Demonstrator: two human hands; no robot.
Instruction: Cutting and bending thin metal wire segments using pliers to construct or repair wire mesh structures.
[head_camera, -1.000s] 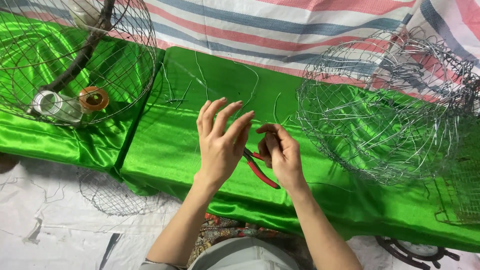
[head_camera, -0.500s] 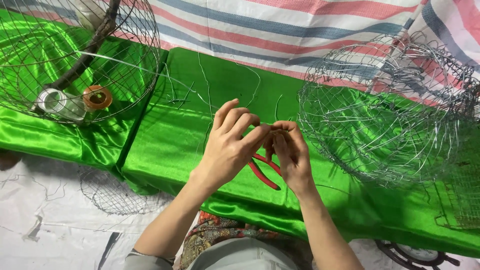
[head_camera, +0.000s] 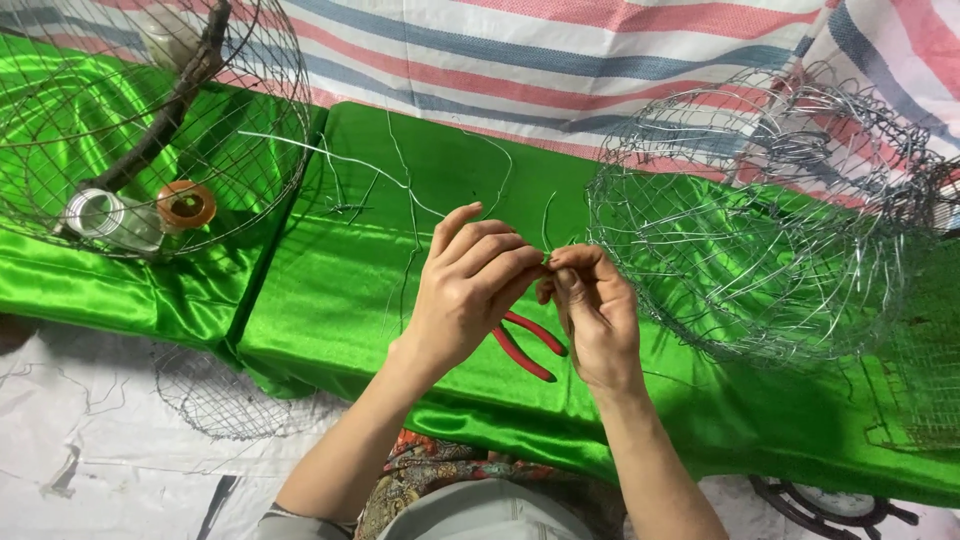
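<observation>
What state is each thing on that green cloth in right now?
Left hand: fingertips pinching a thin wire.
Right hand: pinching the same wire.
Thin wire: held, end sticking up.
Red-handled pliers: lying under the hands.
Right wire basket: tipped on its side.
Left wire basket: holding tape rolls.

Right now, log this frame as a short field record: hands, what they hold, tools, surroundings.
left hand: fingertips pinched on a thin wire, meeting the right hand
right hand: fingertips pinched on the same wire
tool: red-handled pliers lying on the cloth beneath the hands
surface: green satin cloth
right side: wire mesh basket
left side: round wire cage with tape rolls seen through it
loose wires: scattered on the cloth behind the hands
</observation>
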